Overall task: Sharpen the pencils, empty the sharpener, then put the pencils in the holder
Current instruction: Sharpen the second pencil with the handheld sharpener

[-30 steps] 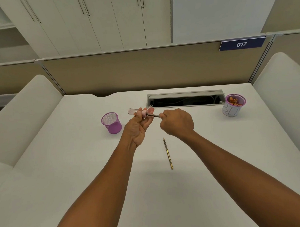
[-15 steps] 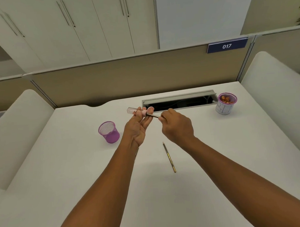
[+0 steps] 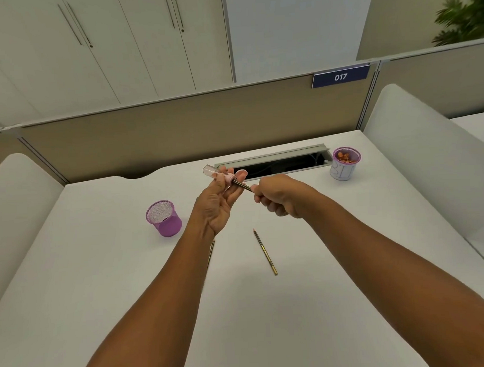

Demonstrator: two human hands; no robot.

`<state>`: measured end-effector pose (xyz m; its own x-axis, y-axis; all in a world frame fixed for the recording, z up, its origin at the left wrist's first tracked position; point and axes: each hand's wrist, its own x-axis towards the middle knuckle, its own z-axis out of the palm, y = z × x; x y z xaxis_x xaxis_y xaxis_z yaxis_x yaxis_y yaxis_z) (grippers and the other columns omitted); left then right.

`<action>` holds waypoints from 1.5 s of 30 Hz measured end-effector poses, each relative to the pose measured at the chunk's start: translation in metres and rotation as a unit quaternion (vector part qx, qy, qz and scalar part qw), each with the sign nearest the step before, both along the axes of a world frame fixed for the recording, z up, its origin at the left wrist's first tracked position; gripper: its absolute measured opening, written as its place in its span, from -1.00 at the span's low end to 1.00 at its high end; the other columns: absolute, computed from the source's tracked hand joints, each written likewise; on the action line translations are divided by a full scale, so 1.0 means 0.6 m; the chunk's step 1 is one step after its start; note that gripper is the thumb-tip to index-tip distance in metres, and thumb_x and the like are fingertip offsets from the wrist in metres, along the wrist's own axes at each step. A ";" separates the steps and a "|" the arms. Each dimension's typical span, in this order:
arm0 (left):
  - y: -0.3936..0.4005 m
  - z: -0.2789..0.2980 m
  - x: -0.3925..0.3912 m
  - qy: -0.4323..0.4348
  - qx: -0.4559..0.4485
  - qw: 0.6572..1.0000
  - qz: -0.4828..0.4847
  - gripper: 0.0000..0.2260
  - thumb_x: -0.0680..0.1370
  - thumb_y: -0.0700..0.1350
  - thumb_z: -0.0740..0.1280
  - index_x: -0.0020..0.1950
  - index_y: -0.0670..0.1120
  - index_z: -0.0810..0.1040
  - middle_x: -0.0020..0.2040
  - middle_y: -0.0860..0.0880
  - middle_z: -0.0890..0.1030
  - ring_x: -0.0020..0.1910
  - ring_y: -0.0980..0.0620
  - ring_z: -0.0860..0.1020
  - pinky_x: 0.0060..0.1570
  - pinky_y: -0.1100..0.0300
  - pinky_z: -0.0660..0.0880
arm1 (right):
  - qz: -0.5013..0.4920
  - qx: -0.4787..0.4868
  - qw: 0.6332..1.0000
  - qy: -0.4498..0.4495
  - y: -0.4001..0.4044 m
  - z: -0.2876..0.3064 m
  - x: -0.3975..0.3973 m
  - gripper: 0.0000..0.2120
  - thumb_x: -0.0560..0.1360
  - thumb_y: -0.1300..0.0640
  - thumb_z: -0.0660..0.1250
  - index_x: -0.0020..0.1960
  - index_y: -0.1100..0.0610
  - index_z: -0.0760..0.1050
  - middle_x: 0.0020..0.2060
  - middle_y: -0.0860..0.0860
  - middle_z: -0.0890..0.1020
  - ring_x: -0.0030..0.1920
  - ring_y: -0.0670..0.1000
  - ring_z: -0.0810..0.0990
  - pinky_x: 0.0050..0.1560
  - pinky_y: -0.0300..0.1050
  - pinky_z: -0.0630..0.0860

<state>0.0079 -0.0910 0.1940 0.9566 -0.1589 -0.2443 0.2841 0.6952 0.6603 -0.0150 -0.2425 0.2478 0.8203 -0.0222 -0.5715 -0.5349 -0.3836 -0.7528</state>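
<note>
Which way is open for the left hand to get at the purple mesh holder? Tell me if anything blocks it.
Probably yes: the purple mesh holder stands apart on the bare table just left of the left hand, nothing between. But that hand grips the sharpener, so it is not free.

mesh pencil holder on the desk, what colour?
Purple. The mesh pencil holder shows clearly in the head view, on the desk beside the left hand.

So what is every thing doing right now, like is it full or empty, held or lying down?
Left hand: grips the sharpener.
Sharpener: held up, pencil inside.
Right hand: grips the held pencil.
Held pencil: tip in the sharpener.
Loose pencil: lying on the desk, pointed.
Purple holder: upright, no pencils.
White cup: upright, shavings inside.
Desk hatch: open.
</note>
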 end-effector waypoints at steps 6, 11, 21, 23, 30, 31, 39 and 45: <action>0.005 0.000 -0.003 0.008 -0.010 1.000 0.022 -0.85 0.67 -0.22 0.19 0.17 -0.21 0.51 0.09 -0.16 0.67 0.05 -0.17 0.69 0.09 -0.04 0.62 | 0.051 -0.209 0.932 -0.291 0.014 -0.042 -0.020 -0.83 0.56 -0.02 0.27 -0.03 0.08 0.48 -0.20 -0.02 0.54 -0.23 -0.03 0.50 -0.32 -0.19 0.35; 0.004 0.001 -0.010 0.031 0.037 0.999 0.025 -0.85 0.65 -0.14 0.27 0.01 -0.21 0.54 0.03 -0.17 0.68 0.05 -0.16 0.69 -0.04 0.01 0.67 | 0.061 -0.391 0.796 -0.458 0.015 -0.068 -0.035 -0.78 0.60 0.07 0.16 -0.09 0.12 0.52 -0.22 0.01 0.52 -0.35 0.02 0.42 -0.39 -0.16 0.23; -0.002 -0.001 -0.020 0.043 -0.012 0.999 0.006 -0.75 0.66 -0.23 0.19 0.34 -0.24 0.42 0.13 -0.17 0.63 -0.09 -0.10 0.72 -0.14 0.06 0.68 | 0.031 -0.415 0.851 -0.321 0.028 -0.057 -0.036 -0.78 0.54 -0.01 0.17 -0.21 0.04 0.46 -0.42 -0.07 0.45 -0.43 -0.06 0.41 -0.43 -0.23 0.21; 0.000 -0.006 -0.022 0.041 -0.018 0.999 0.000 -0.73 0.67 -0.23 0.19 0.36 -0.26 0.41 0.17 -0.19 0.62 -0.08 -0.11 0.72 -0.14 0.05 0.68 | 0.012 -0.335 0.919 -0.208 0.027 -0.042 -0.021 -0.75 0.51 -0.04 0.18 -0.23 0.08 0.46 -0.35 -0.03 0.50 -0.33 -0.02 0.48 -0.37 -0.19 0.29; 0.008 -0.013 -0.022 0.017 -0.044 0.999 -0.015 -0.67 0.65 -0.22 0.21 0.42 -0.25 0.38 0.35 -0.28 0.52 0.08 -0.19 0.68 0.04 -0.02 0.64 | -0.022 -0.058 0.998 -0.031 0.018 -0.015 -0.015 -0.75 0.57 0.12 0.17 -0.19 0.19 0.52 -0.37 0.04 0.45 -0.41 -0.08 0.32 -0.47 -0.24 0.27; 0.008 -0.014 -0.021 0.015 -0.047 0.999 -0.014 -0.68 0.66 -0.21 0.20 0.40 -0.24 0.39 0.35 -0.27 0.53 0.08 -0.19 0.68 0.04 -0.02 0.65 | -0.016 -0.057 0.998 -0.035 0.019 -0.017 -0.016 -0.74 0.58 0.10 0.16 -0.17 0.19 0.53 -0.35 0.04 0.47 -0.40 -0.07 0.33 -0.46 -0.24 0.28; 0.019 -0.018 -0.008 0.002 -0.044 0.999 -0.004 -0.77 0.67 -0.22 0.19 0.31 -0.22 0.45 0.21 -0.21 0.62 0.08 -0.18 0.68 -0.01 0.00 0.66 | 0.100 -0.243 0.899 -0.349 0.010 -0.055 -0.031 -0.89 0.54 0.06 0.30 0.01 0.08 0.46 -0.12 -0.02 0.54 -0.21 -0.04 0.49 -0.33 -0.28 0.29; 0.014 -0.015 -0.002 -0.004 -0.050 0.999 -0.003 -0.81 0.66 -0.22 0.19 0.24 -0.22 0.48 0.22 -0.26 0.62 0.11 -0.18 0.67 0.12 -0.02 0.61 | 0.042 -0.442 0.685 -0.578 0.006 -0.087 -0.041 -0.84 0.53 0.09 0.34 -0.17 0.15 0.56 -0.33 0.03 0.52 -0.41 0.05 0.42 -0.44 -0.20 0.19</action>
<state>0.0069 -0.0825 0.1853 0.9575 -0.1882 -0.2186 0.2833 0.7563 0.5898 -0.0394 -0.2391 0.1957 0.7333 0.1352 0.6663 0.2746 -0.9554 -0.1083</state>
